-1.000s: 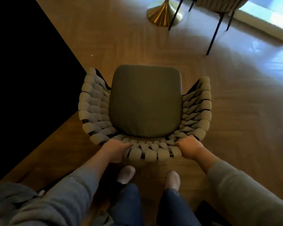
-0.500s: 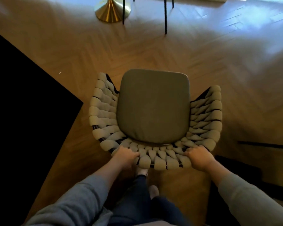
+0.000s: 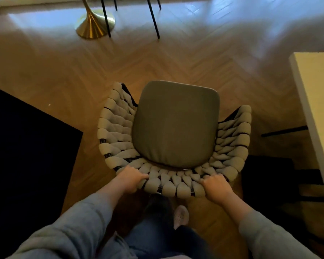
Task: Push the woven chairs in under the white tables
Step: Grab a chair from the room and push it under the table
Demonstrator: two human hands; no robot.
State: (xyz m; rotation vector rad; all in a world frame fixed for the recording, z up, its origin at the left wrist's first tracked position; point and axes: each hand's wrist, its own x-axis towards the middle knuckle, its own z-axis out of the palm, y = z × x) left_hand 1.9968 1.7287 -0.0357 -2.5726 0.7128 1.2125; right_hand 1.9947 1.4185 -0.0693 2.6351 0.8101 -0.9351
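A woven chair (image 3: 118, 128) with a grey seat cushion stands on the wooden floor right in front of me, its curved back toward me. My left hand (image 3: 131, 179) grips the left part of the chair's back rim. My right hand (image 3: 216, 187) grips the right part of the same rim. A white table (image 3: 318, 101) shows its edge at the right side of the view, to the right of the chair and apart from it.
A gold trumpet-shaped table base (image 3: 93, 25) and thin black chair legs (image 3: 153, 17) stand at the far top. A dark rug (image 3: 26, 146) lies on the left. A black frame (image 3: 284, 130) sits under the white table. My feet are below the chair back.
The view has swung rightward with the chair still held in both hands. The white table's edge has come into view on the right. The gold base has shifted in the frame.
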